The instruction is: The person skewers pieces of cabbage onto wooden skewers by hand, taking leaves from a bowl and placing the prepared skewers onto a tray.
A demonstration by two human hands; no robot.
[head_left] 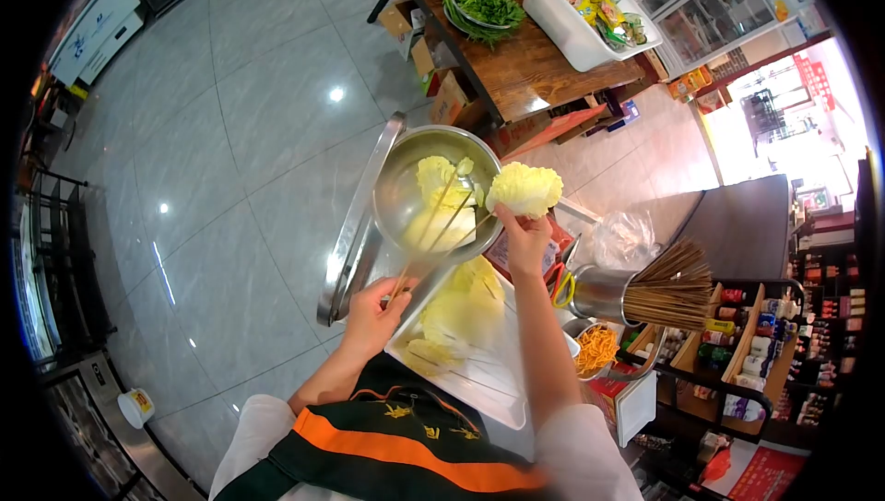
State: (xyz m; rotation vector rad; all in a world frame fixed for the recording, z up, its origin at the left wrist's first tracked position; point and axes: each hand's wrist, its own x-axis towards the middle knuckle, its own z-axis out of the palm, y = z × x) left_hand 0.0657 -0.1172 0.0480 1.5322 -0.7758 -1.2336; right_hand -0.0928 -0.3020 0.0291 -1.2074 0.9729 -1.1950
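cabbage leaf (525, 188) — pinched in right grip (528, 241), left grip (371, 321) clamped on skewers (402, 282) — over steel bowl (393, 189)

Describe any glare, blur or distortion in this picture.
Head view: wide-angle distortion, with black rounded corners; the doorway at right is overexposed; bright light reflections dot the tiled floor; a hazy patch softens the napa cabbage leaves in the white tray.
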